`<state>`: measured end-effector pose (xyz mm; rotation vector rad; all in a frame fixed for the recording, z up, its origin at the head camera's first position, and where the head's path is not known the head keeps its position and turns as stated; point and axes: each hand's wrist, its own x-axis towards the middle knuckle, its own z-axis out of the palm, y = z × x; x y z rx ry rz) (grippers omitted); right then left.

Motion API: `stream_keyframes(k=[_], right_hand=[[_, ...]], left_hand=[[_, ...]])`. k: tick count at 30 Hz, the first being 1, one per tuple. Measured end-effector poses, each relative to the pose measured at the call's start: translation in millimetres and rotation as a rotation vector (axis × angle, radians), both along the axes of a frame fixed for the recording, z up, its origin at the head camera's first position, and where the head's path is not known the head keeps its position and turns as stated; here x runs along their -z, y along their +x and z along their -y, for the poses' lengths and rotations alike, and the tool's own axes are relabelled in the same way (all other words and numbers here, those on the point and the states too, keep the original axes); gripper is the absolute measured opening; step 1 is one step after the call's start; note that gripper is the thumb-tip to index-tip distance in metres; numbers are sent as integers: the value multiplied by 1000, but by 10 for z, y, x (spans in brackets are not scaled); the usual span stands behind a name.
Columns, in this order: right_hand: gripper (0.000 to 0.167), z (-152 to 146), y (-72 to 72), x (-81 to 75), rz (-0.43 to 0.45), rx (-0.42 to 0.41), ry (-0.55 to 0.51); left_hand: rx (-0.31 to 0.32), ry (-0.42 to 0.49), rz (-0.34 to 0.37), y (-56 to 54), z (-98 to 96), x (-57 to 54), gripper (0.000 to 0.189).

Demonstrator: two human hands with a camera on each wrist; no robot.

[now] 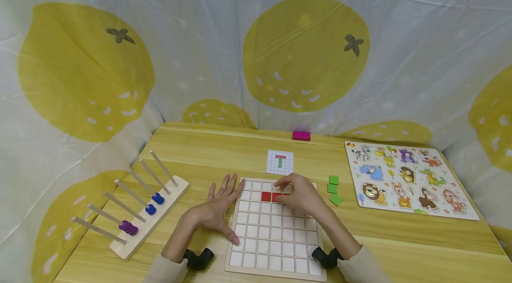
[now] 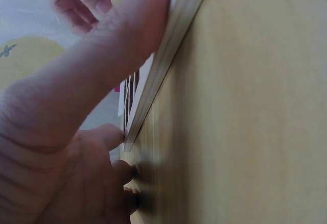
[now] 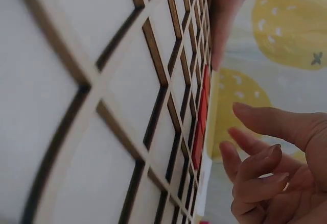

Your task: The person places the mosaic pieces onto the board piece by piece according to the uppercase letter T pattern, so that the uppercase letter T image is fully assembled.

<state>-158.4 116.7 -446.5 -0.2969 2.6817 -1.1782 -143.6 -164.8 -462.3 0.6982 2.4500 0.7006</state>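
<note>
Red tiles [image 1: 266, 196] — head view alone adds 3 green tiles [image 1: 332, 188].

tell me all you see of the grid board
The grid board lies flat on the table: a pale, wooden-looking frame with ribs around rows of white square cells. Three red tiles sit side by side near its far edge. The left hand has its thumb on the left edge; the right hand hovers above.

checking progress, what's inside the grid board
Three red tiles sit side by side in one row of the wooden grid board. In the head view, the right hand partly covers the third and hides some cells, whose contents can't be seen.
</note>
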Motion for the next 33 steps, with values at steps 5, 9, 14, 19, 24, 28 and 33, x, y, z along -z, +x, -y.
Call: stream_keyframes(k=[5,9,14,19,24,28,33], right_hand=[[29,-393,82,-50,1,84,-3],[30,-742,180,-42,-21,154,13],[34,-1071,287,7,-31,207,40],[40,-1214,342,52,-1,234,111],[45,-1248,376,76,23,253,128],[47,-1267,386,87,46,244,132],[49,-1270,383,85,55,240,144]], left_hand=[[4,9,3,4,6,-17,151],[5,7,3,4,5,-24,151],[1,9,2,9,-1,-22,151],[0,11,2,12,-4,-7,151],[-2,16,2,10,-1,7,151],[-2,14,6,13,1,5,151],[-2,12,5,16,8,-9,152]])
